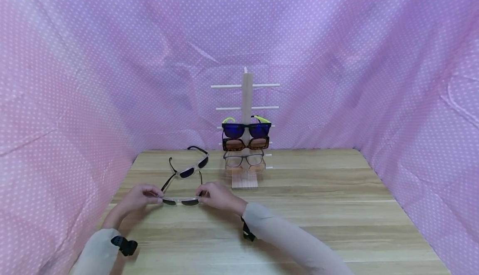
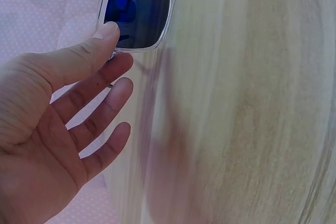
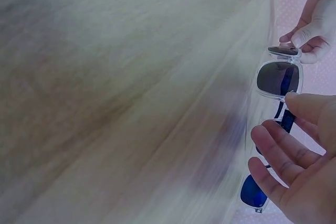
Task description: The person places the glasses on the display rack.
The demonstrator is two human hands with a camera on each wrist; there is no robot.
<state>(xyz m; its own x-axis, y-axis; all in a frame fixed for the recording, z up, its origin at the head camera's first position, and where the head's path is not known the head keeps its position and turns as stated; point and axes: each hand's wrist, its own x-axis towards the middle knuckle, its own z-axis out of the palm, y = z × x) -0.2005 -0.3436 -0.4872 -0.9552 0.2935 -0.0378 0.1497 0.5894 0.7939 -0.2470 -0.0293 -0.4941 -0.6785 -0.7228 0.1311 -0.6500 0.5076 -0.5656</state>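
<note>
Here we are with both hands on the glasses (image 1: 188, 202): the left hand (image 1: 139, 196) pinches one front corner between thumb and finger, the right hand (image 1: 220, 196) grasps the other, and in the wrist views we see the spare fingers fanned loose on each side. So the glasses lie right between the two sets of fingers, long axis running straight across from left to right, temples unfolded and pointing away beyond the fingertips. Are they clear of the worktop (image 1: 299, 221)? We can't quite tell.

Now the relation that counts, as we judge it: the stand (image 1: 247, 94) rises beyond the right fingers and off to their right, making the right hand the nearer one, the left well apart from it. Just beyond the fingers sits the second pair (image 1: 187, 172), skewed, its right end farther away. The held temples reach towards it; whether they touch, we can't say.
</note>
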